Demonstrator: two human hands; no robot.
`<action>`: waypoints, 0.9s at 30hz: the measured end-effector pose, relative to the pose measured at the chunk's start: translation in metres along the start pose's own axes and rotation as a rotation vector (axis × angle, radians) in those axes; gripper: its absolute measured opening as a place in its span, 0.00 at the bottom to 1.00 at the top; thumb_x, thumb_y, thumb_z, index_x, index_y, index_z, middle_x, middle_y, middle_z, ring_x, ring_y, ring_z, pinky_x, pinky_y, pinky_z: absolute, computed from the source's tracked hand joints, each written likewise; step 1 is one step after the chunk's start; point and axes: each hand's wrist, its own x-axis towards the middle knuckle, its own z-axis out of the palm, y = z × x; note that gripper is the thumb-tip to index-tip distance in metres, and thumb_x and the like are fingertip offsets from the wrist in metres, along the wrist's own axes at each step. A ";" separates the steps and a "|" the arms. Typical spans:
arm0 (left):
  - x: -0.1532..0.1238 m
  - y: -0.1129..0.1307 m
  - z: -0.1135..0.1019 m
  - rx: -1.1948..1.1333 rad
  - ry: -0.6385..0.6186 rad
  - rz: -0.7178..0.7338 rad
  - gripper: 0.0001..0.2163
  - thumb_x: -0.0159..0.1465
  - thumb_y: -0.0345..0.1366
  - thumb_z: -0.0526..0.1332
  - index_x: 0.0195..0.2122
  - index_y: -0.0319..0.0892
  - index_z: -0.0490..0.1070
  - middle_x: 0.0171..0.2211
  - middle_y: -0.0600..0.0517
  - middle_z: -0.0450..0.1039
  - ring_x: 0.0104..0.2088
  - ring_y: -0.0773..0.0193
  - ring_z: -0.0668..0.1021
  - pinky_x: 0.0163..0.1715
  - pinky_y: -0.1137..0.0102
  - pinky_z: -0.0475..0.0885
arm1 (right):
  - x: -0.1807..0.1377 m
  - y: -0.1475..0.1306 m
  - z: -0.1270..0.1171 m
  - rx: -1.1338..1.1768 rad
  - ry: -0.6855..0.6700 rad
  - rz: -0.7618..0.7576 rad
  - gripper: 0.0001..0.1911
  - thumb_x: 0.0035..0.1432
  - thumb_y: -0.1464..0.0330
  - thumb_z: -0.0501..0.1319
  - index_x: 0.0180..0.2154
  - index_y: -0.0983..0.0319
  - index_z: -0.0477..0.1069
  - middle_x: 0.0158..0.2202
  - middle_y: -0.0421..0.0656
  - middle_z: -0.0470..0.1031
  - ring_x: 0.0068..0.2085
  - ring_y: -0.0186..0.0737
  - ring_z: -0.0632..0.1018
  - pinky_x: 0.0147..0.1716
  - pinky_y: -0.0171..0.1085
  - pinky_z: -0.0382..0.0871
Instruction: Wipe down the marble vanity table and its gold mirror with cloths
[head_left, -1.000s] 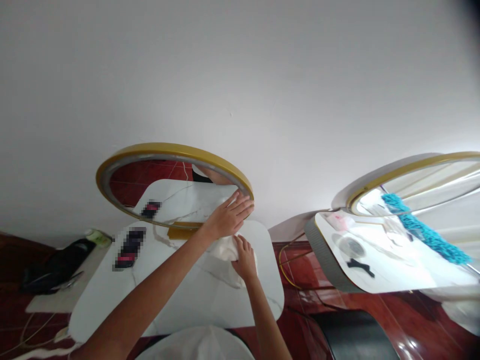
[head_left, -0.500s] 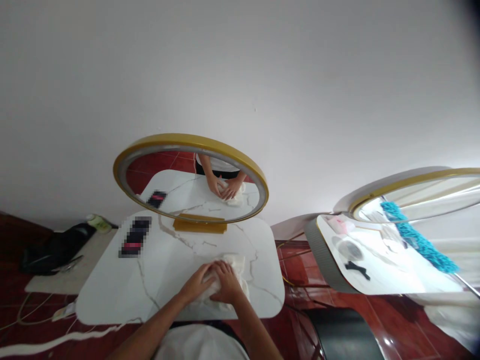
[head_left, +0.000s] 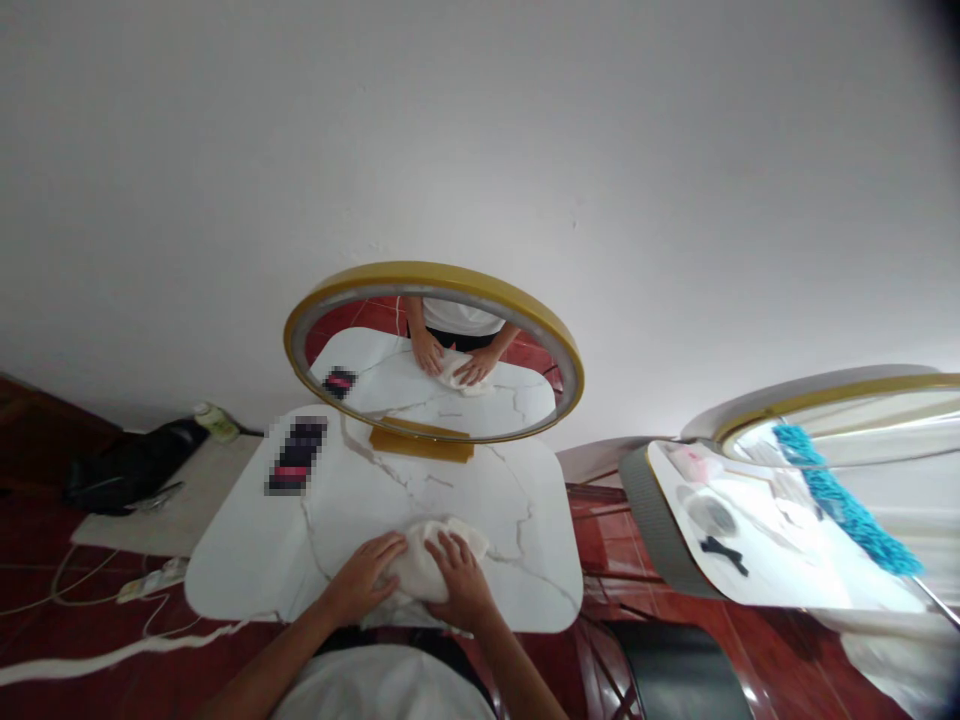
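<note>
A white cloth (head_left: pixel 417 572) lies bunched on the white marble-patterned tabletop (head_left: pixel 517 600), close to its front edge. My left hand (head_left: pixel 367 577) grips the cloth's left side, fingers curved against it. On the opposite side, my right hand (head_left: pixel 459 580) holds the cloth with its fingers spread over the top and its palm toward the edge. The cloth's underside and part of my thumbs are hidden. Both hands and the cloth also appear in the gold-framed oval mirror (head_left: pixel 431 272) behind them.
A blurred-out dark item (head_left: pixel 298 455) lies on the tabletop's left. To the right stands a second table (head_left: pixel 757 560) with a black bow-shaped item, a pink-white pack and another mirror. A teal fluffy duster (head_left: pixel 847 505) leans there. A black chair seat (head_left: pixel 679 670) is below.
My hands have moved apart from being close together over the cloth to its two sides. The cloth now shows as a rounder bundle between them. The whole view has shifted slightly.
</note>
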 end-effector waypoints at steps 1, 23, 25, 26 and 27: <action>-0.005 -0.001 -0.002 0.004 -0.009 0.022 0.28 0.61 0.44 0.56 0.62 0.54 0.54 0.61 0.52 0.58 0.61 0.54 0.61 0.60 0.55 0.56 | 0.004 -0.008 0.006 0.008 -0.009 -0.009 0.54 0.40 0.53 0.68 0.65 0.52 0.43 0.66 0.43 0.45 0.64 0.56 0.49 0.60 0.50 0.50; 0.073 -0.073 -0.034 0.101 0.102 -0.059 0.31 0.54 0.25 0.51 0.61 0.45 0.57 0.60 0.52 0.60 0.60 0.60 0.62 0.60 0.61 0.56 | 0.125 -0.046 -0.007 -0.056 0.224 0.187 0.46 0.51 0.60 0.65 0.65 0.58 0.43 0.65 0.45 0.49 0.62 0.54 0.54 0.57 0.50 0.56; 0.077 -0.076 -0.031 0.093 0.146 -0.060 0.31 0.53 0.25 0.50 0.60 0.45 0.57 0.60 0.51 0.60 0.60 0.61 0.62 0.60 0.61 0.56 | 0.130 -0.045 -0.009 -0.042 0.253 0.186 0.45 0.51 0.59 0.64 0.65 0.58 0.45 0.65 0.45 0.51 0.62 0.53 0.54 0.57 0.50 0.55; 0.076 -0.077 -0.028 0.086 0.170 -0.057 0.31 0.53 0.25 0.50 0.60 0.45 0.58 0.60 0.51 0.60 0.60 0.61 0.62 0.60 0.61 0.56 | 0.129 -0.045 -0.008 -0.035 0.266 0.178 0.44 0.50 0.59 0.64 0.64 0.58 0.46 0.65 0.45 0.51 0.62 0.54 0.54 0.57 0.50 0.55; 0.072 -0.078 -0.024 0.080 0.191 -0.052 0.31 0.54 0.25 0.50 0.60 0.45 0.57 0.60 0.51 0.60 0.60 0.61 0.62 0.60 0.61 0.56 | 0.127 -0.045 -0.005 -0.027 0.278 0.165 0.44 0.50 0.58 0.64 0.64 0.59 0.47 0.64 0.46 0.51 0.62 0.54 0.54 0.58 0.50 0.53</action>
